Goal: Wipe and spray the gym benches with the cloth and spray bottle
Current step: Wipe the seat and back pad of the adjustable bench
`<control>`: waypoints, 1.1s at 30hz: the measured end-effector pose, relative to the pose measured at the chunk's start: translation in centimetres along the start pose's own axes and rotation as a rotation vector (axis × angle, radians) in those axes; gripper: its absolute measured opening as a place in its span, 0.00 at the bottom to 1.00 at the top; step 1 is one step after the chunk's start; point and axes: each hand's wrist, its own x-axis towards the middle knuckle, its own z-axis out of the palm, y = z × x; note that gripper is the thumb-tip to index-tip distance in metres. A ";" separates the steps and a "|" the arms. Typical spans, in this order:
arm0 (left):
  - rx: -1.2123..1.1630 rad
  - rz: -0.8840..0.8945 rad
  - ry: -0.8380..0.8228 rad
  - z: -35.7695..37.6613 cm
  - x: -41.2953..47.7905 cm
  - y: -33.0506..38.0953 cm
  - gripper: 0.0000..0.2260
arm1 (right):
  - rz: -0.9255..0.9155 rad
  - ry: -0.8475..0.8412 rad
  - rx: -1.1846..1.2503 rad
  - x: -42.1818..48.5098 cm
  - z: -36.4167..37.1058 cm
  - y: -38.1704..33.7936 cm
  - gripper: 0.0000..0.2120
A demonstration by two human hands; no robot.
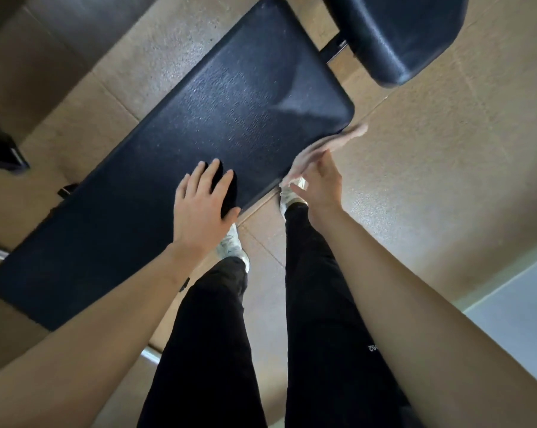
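Note:
A long black padded gym bench runs diagonally across the head view. My left hand lies flat with straight fingers on a black cloth, near the bench's near edge. My right hand hovers just off the bench's right edge. It grips a pale, motion-blurred thing that looks like the spray bottle, which points up along the edge toward the bench corner. Its details are too blurred to read.
A second black pad sits beyond the bench end at the top right, joined by a metal bracket. My legs and white shoes stand on the tan speckled floor beside the bench. A dark object is on the floor at the left.

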 end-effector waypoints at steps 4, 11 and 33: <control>0.034 -0.081 -0.039 1.8 -6.7 -4.2 0.31 | 0.129 -0.024 0.118 -1.1 1.5 1.7 0.09; 0.091 -0.351 -0.107 3.7 -14.4 -8.6 0.31 | 0.271 -0.118 0.155 -4.3 4.2 4.7 0.10; -0.120 -0.492 0.069 7.5 -17.4 -7.1 0.30 | 0.463 -0.345 0.136 -9.4 10.4 11.5 0.13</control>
